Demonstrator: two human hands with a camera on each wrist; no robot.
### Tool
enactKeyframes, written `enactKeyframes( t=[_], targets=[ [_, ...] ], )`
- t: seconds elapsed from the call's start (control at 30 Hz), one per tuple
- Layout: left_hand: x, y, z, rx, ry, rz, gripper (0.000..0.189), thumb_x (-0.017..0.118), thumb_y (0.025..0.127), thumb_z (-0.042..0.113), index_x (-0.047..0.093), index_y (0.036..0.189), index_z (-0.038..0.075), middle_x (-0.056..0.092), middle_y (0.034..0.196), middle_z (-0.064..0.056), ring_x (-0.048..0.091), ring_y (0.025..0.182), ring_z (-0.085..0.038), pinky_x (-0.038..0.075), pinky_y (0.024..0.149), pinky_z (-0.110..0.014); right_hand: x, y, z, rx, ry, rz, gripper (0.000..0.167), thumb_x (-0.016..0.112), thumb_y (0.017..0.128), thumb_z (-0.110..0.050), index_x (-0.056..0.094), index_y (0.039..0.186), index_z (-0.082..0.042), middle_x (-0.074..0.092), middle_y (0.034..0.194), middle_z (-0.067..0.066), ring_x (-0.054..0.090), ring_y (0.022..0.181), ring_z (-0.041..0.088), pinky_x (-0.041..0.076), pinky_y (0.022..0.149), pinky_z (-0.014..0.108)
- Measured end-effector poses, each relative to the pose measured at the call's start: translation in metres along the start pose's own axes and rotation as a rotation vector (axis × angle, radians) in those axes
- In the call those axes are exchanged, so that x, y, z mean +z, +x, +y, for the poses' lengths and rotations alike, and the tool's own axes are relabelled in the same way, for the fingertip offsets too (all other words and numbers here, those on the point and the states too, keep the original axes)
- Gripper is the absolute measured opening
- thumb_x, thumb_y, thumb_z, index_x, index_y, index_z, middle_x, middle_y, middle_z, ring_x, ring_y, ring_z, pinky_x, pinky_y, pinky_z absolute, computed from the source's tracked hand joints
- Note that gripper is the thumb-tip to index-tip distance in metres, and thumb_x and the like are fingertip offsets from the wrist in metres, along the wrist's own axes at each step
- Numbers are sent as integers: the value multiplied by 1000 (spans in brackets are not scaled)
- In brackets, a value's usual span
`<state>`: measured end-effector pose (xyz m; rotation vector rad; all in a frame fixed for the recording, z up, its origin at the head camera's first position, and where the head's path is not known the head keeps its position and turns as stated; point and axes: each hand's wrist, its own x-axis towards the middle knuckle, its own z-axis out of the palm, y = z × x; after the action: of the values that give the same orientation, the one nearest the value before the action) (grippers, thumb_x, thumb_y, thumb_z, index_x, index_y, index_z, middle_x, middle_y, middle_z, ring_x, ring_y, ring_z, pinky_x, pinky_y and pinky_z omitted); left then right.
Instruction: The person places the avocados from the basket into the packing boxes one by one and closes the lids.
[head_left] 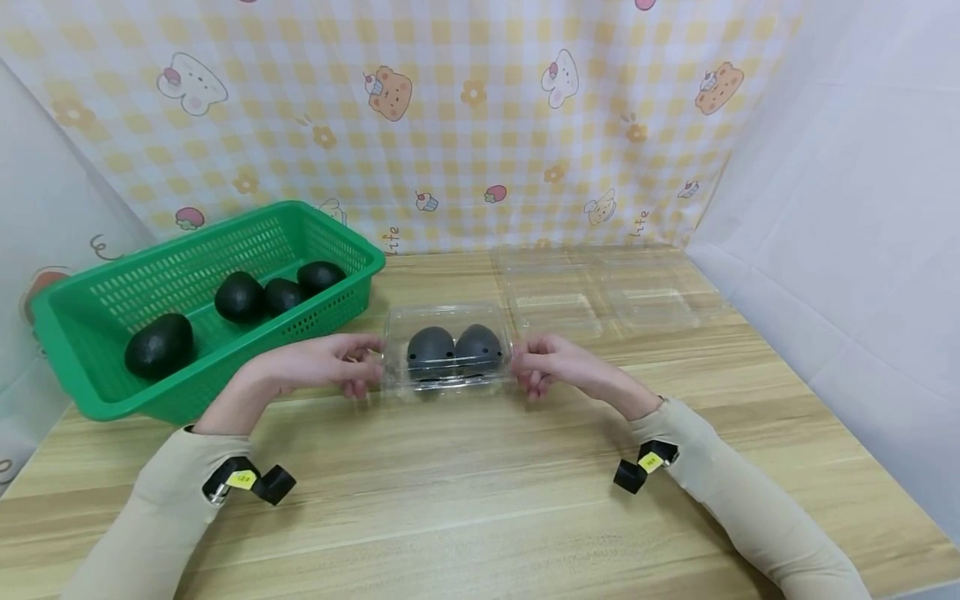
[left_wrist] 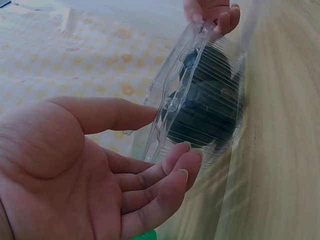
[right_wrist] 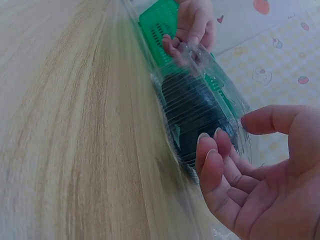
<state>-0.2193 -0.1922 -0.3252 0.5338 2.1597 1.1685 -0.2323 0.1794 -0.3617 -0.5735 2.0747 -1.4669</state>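
A clear plastic clamshell box [head_left: 448, 379] with its lid down stands on the wooden table, two dark avocados [head_left: 431, 348] side by side inside. At its left end my left hand [head_left: 330, 362] pinches the rim between thumb and index finger, the other fingers loosely bent beside the wall. My right hand [head_left: 558, 367] pinches the rim at the opposite end in the same way. In the left wrist view the left thumb [left_wrist: 125, 115] touches the rim of the box. The right wrist view shows the right thumb [right_wrist: 270, 119] against the lid edge.
A green plastic basket [head_left: 90, 408] stands at the left with several loose avocados [head_left: 160, 346] in it. Behind and right of the box lie more clear plastic containers [head_left: 558, 312]. A checked curtain [head_left: 465, 133] hangs along the table's back edge.
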Motion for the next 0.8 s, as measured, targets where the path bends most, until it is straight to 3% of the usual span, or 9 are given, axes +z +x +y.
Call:
enactKeyframes(
  t=[0.17, 0.3, 0.53, 0.8],
  targets=[
    [1, 1, -1, -22, 7, -5, 73, 62, 101, 25, 24, 151, -11, 64, 103, -19, 66, 90, -31, 55, 83, -37, 2, -1, 0, 18, 3, -46, 37, 49, 102, -17, 62, 108, 17, 65, 74, 8, 61, 63, 15, 51, 58, 24],
    [4, 4, -2, -32, -22, 21, 70, 62, 101, 28, 27, 149, -10, 64, 102, -18, 67, 88, -31, 56, 82, -39, 4, 0, 1, 13, 23, -28, 37, 47, 104, -17, 61, 108, 17, 64, 73, 9, 60, 62, 15, 51, 56, 23],
    [8, 11, -4, -1, -31, 50, 32, 55, 105, 25, 56, 111, -7, 63, 92, -13, 65, 83, -26, 56, 75, -34, 7, 4, 4, 16, 83, 39, 37, 46, 105, -16, 57, 107, 19, 61, 72, 7, 61, 62, 14, 51, 56, 22],
    [11, 17, -6, -40, -121, 61, 30, 50, 106, 19, 60, 98, -8, 66, 79, -11, 65, 70, -17, 56, 67, -30, 10, 8, 9, 11, 159, 72, 35, 46, 107, -18, 55, 105, 16, 60, 74, 6, 62, 61, 14, 51, 55, 22]
  ],
)
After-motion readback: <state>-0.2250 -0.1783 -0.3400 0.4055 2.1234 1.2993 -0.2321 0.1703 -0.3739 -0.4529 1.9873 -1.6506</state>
